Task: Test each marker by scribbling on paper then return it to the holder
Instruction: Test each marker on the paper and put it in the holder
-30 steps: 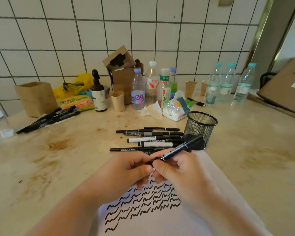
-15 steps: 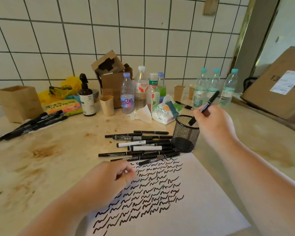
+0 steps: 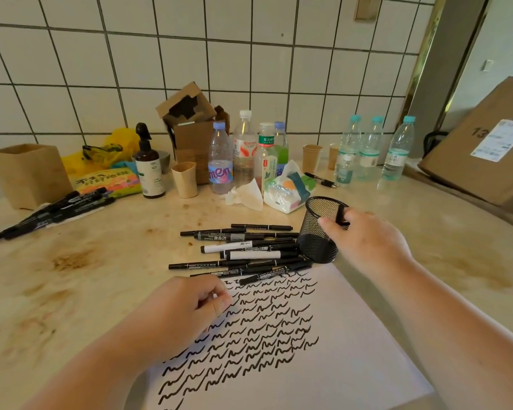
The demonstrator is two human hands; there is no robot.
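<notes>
Right hand pinches a marker at the holder rim, marker tip inside. Left hand, fingers loosely curled and holding nothing, rests on the paper. Holder stands at paper's far edge.

We see a beige stone counter with brown stains, set against a tiled wall. On it lie a white paper sheet covered in black squiggles, a heap of black markers just beyond it, and a black mesh holder standing beside the heap. Another row of markers lies at far left near a brown paper bag. Along the wall stand plastic bottles, paper cups, a pump bottle, a tissue pack and a cardboard box
</notes>
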